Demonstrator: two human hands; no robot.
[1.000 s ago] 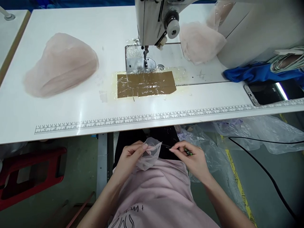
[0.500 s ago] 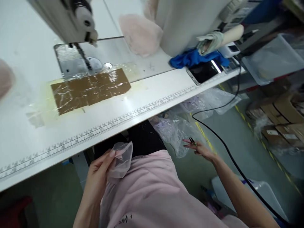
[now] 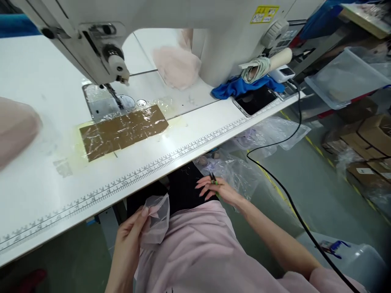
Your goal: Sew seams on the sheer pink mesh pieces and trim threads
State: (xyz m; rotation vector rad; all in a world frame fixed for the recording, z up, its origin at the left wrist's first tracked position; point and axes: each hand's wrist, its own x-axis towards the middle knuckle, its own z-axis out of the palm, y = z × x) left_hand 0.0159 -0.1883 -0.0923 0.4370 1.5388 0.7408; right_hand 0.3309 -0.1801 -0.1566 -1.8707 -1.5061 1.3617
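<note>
Pinched between the thumb and fingers of my left hand (image 3: pixel 131 230) is a small piece of sheer pale fabric (image 3: pixel 157 219), held over my lap below the table edge. My right hand (image 3: pixel 221 190) is above my thigh, fingers partly spread. Tucked in it are small thread snips (image 3: pixel 213 179) with dark tips and a bit of green; the palm hides the rest. In front of me is a sewing machine (image 3: pixel 171 16), its needle area (image 3: pixel 117 101) over a metal plate. Brown tape (image 3: pixel 125 132) covers the tabletop just before it.
A printed ruler strip (image 3: pixel 137 177) runs along the table edge. Pale pink fabric pieces lie left (image 3: pixel 16 130) and behind the needle (image 3: pixel 177 67). A phone (image 3: pixel 256 101) and blue cloth (image 3: pixel 244 87) lie right. A black cable (image 3: pixel 284 183) hangs beside my right arm; plastic bags (image 3: pixel 232 167) lie below.
My right hand has moved left, toward my lap and the fabric, still with the snips. My left hand keeps its pinch on the fabric. The view has shifted, showing more of the sewing machine.
</note>
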